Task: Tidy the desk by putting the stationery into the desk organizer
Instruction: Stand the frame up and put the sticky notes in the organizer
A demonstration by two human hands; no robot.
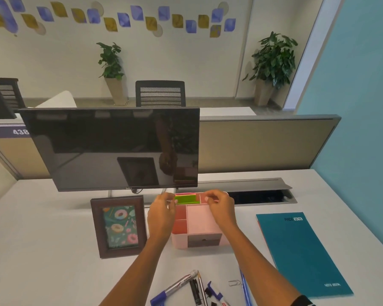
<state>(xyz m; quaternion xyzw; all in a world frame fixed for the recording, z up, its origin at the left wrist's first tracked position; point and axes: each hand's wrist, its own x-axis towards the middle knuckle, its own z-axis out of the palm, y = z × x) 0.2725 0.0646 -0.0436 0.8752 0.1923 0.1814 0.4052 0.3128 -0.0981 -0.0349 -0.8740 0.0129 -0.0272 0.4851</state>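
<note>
A pink desk organizer [199, 224] with several compartments and a small grey drawer stands on the white desk below the monitor. Over its back compartment is a green sticky-note pad [186, 199]. My left hand [161, 214] pinches the pad's left end and my right hand [220, 206] pinches its right end. At the near edge lie markers and pens [186, 288], a blue pen [244, 290] and a paper clip [234, 283].
A dark monitor [111, 149] stands just behind the organizer. A framed donut picture [118, 226] leans at the left. A teal notebook [301, 252] lies at the right. An open cable tray [259, 196] sits behind the organizer at the right.
</note>
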